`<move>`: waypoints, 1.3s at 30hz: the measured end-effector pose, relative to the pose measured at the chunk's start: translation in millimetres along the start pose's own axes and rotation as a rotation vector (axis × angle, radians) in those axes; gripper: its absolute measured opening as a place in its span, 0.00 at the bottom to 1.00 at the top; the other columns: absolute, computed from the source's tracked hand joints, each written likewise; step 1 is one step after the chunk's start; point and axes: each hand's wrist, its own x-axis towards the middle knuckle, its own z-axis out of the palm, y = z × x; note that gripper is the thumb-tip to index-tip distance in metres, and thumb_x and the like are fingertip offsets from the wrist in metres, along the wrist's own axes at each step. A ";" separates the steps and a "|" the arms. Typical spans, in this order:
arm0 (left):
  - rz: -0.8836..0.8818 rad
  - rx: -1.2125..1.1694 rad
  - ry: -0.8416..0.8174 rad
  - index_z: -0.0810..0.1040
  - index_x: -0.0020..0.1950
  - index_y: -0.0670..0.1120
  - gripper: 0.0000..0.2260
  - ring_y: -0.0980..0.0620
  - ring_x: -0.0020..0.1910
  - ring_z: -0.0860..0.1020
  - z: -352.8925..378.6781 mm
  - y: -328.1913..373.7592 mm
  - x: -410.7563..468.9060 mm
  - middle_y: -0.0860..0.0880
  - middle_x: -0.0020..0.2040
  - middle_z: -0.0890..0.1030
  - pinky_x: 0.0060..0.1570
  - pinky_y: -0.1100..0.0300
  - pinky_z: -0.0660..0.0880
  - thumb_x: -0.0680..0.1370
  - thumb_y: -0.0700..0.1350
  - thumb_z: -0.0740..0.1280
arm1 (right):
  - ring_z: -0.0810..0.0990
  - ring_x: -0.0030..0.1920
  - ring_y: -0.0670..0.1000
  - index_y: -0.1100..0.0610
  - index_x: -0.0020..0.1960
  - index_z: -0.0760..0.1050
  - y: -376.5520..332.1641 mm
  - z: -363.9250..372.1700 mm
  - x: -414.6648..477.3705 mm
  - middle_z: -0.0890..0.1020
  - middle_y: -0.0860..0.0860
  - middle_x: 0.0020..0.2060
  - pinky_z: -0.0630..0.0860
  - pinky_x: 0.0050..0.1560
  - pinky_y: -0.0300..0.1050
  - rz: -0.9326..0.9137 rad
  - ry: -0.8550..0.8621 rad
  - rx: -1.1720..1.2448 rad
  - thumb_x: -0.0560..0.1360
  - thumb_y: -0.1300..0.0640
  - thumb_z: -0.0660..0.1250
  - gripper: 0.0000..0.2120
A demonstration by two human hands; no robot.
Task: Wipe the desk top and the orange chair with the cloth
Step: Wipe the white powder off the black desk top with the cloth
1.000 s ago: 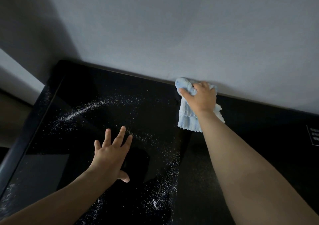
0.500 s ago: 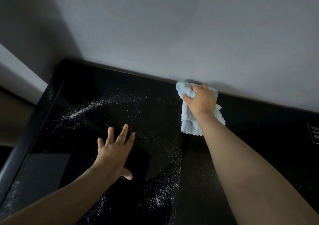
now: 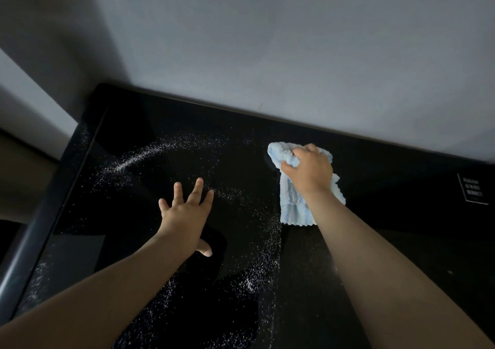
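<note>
Looking down from the head camera, I see the right hand (image 3: 308,170) stretched far from me, its fingers curled round a bunched-up pale blue cloth with a ribbed, fluffy weave (image 3: 293,210), the thumb pinching the bundle from the left. It holds the cloth down on a glossy black table (image 3: 150,123), close to the table's back edge. One crumpled lump of the cloth pokes out past the knuckles toward the left. A flatter flap with a wavy hem trails from under the wrist toward me and lies on the table.

The left hand (image 3: 184,214) is nearer to me and left of the cloth, well apart from it. Its four fingers are straight and spread, pointing away from me, and the thumb sticks out to the right. I cannot tell whether the palm lies flat on the table or hovers just above it.

White powdery specks (image 3: 142,154) are scattered over the tabletop. One bright streak arcs across the far left, beyond the left hand's fingertips. A looser band runs between the two hands and down toward me, ending in a denser patch beside the right forearm.

A rounded dark rim (image 3: 24,252) runs along the table's left side. At the far right of the top sits a small black label with white print (image 3: 472,190), too small to read. A plain grey-white wall (image 3: 267,53) rises straight from the table's back edge
</note>
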 end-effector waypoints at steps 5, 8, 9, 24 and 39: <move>0.003 -0.021 0.001 0.36 0.78 0.51 0.58 0.33 0.75 0.37 1.4 -0.4 2.4 0.48 0.76 0.30 0.71 0.33 0.53 0.64 0.62 0.76 | 0.75 0.49 0.55 0.53 0.58 0.79 -0.1 0.3 -19.8 0.77 0.50 0.53 0.67 0.40 0.44 0.010 -0.007 -0.010 0.73 0.44 0.68 0.18; 0.004 -0.017 0.003 0.36 0.78 0.51 0.59 0.33 0.75 0.37 2.6 -1.3 2.6 0.48 0.76 0.30 0.71 0.33 0.53 0.64 0.62 0.76 | 0.75 0.50 0.56 0.54 0.59 0.79 -0.3 -0.7 -32.9 0.77 0.50 0.53 0.67 0.40 0.45 0.005 -0.007 -0.016 0.73 0.44 0.68 0.19; 0.003 -0.017 0.002 0.36 0.77 0.52 0.59 0.33 0.75 0.37 2.5 -1.3 2.8 0.48 0.76 0.30 0.71 0.33 0.53 0.64 0.62 0.76 | 0.75 0.50 0.56 0.54 0.59 0.79 -0.2 -0.8 -37.6 0.77 0.50 0.53 0.66 0.40 0.44 0.005 -0.008 -0.018 0.73 0.44 0.68 0.19; -0.004 -0.003 0.035 0.37 0.78 0.52 0.60 0.33 0.75 0.39 0.3 0.6 1.1 0.48 0.77 0.33 0.70 0.34 0.55 0.62 0.63 0.76 | 0.77 0.37 0.56 0.56 0.48 0.83 5.6 6.5 -114.6 0.80 0.50 0.43 0.64 0.32 0.40 -0.045 0.100 -0.012 0.65 0.48 0.77 0.16; 0.139 -0.063 0.166 0.44 0.79 0.49 0.50 0.40 0.77 0.41 26.7 -3.6 -37.2 0.48 0.79 0.40 0.74 0.39 0.51 0.69 0.64 0.71 | 0.75 0.45 0.56 0.56 0.52 0.82 0.8 1.0 -178.6 0.79 0.50 0.49 0.65 0.37 0.42 0.021 0.008 0.005 0.69 0.47 0.73 0.17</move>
